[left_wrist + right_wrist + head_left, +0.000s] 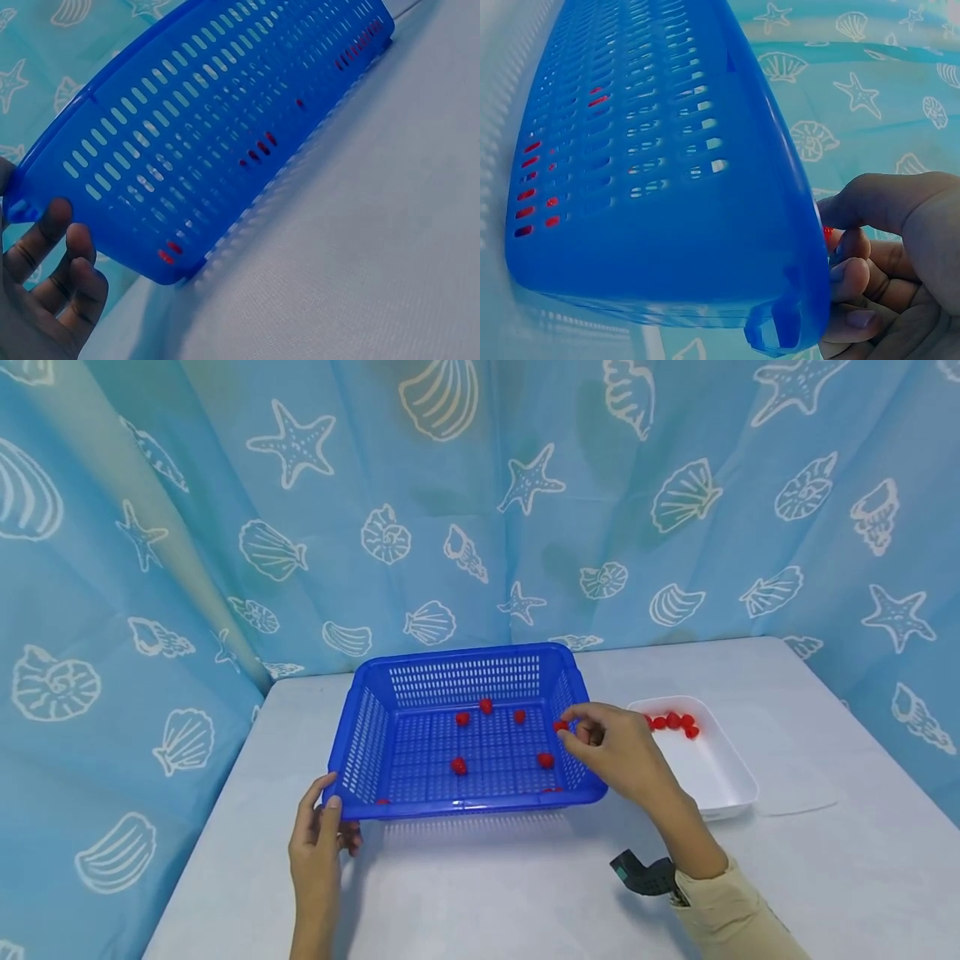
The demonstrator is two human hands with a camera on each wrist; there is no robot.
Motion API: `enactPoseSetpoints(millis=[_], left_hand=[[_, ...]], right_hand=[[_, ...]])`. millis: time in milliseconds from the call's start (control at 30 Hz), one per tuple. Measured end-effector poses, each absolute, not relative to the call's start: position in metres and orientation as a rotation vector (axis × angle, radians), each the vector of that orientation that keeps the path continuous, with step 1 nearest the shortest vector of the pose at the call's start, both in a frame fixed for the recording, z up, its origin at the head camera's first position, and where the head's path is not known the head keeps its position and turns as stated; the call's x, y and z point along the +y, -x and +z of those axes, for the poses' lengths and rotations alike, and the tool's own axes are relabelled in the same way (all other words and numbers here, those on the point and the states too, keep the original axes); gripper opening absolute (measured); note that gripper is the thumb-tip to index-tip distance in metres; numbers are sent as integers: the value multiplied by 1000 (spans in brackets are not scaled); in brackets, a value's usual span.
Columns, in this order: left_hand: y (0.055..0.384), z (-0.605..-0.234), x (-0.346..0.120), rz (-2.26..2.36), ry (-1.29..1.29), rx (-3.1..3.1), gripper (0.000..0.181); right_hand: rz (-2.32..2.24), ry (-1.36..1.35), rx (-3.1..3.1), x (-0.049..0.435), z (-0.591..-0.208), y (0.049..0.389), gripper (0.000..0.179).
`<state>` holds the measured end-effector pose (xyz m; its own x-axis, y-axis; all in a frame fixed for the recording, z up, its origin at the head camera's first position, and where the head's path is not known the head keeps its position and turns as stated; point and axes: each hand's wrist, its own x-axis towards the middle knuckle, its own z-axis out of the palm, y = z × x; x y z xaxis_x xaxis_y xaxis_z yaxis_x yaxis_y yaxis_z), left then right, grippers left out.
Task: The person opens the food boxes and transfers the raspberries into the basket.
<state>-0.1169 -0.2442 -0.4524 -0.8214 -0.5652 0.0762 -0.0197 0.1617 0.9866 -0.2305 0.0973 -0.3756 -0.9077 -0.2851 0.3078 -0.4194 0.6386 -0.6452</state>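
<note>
While the left hand (317, 839) grips the near left corner of the blue basket (465, 807), thumb at the rim, the right hand (624, 753) pinches a small red berry (560, 726) between thumb and fingers, just inside the basket's right wall. Pinch partly hidden by the basket in the right wrist view; a speck of red shows at the fingertips.

Basket: slotted walls, lattice floor, placed about the middle of the white table (465, 893). Loose berries (458, 766) on its floor: three toward the far side, one nearer at centre-left, one at right; slivers of red along the near rim, mostly hidden, count uncertain. Red also shows through the slots in both wrist views.

To the right, near the basket, a white tray (701, 777); cluster of red berries (672, 721) at its far end, partly behind the right hand.

Right arm: beige sleeve (731, 906), dark device (647, 874) at the wrist. Far side and left: blue curtain (315, 593), white shells and starfish.
</note>
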Motion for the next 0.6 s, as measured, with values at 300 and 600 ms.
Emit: enactPoseSetpoints(millis=[300, 600], left_hand=[[117, -450, -247, -1722, -571, -1998, 36], [118, -454, -246, -1697, -518, -2004, 39]], right_hand=[[1141, -603, -2707, 89, -378, 232, 19], [1142, -596, -2737, 87, -378, 228, 21]])
